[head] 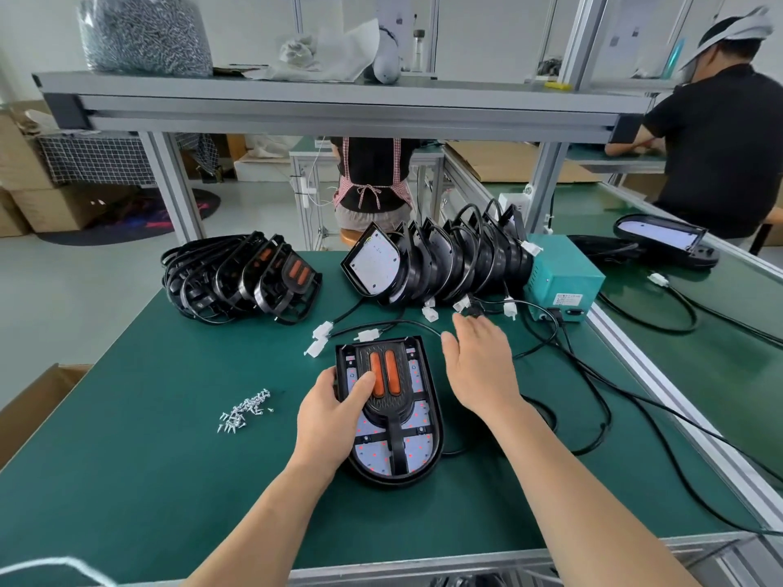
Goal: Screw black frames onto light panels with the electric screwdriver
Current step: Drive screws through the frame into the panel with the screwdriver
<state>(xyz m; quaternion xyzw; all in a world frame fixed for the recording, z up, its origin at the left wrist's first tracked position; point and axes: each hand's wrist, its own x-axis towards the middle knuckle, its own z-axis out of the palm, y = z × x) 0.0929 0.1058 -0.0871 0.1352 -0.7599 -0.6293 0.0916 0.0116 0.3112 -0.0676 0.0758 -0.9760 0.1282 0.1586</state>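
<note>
Grips light panel (417, 455) at 9 o'clock with left hand (334, 410), thumb on black frame (396, 430); holds right hand (478, 362) open at 2 o'clock.

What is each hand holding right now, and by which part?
Left hand grips the light panel by its left edge, thumb on the black frame. Right hand is open, holding nothing.

At the centre of the work table (127, 459) a light panel (417, 453) is laid flat, with a frame (387, 402) seated on it. Its left edge is gripped by the left hand (334, 410), thumb on the frame; the right hand (481, 366) is held flat just right of it. Loose screws (245, 410) are scattered to the left. Behind, a stack of frames (241, 281) is placed left and a row of panels (440, 260) on edge right, with a power supply box (561, 281) at the row's right end.
</note>
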